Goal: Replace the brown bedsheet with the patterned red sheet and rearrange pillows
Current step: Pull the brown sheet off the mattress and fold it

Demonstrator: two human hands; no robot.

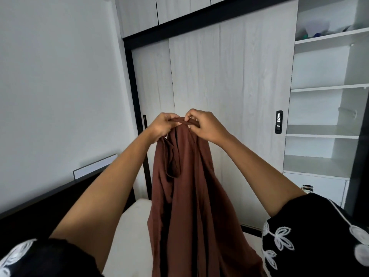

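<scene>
The brown bedsheet (185,206) hangs in long folds from chest height down past the frame's bottom edge. My left hand (161,127) and my right hand (205,125) are raised close together in front of me, both pinching the sheet's top edge. Under the hanging cloth lies the bare white mattress (127,232). No patterned red sheet and no pillows are in view.
A dark headboard (60,198) runs along the left beside the white wall. Straight ahead stands a wardrobe with pale sliding doors (229,96) and a black handle (279,121). White open shelves (327,132) fill the right side.
</scene>
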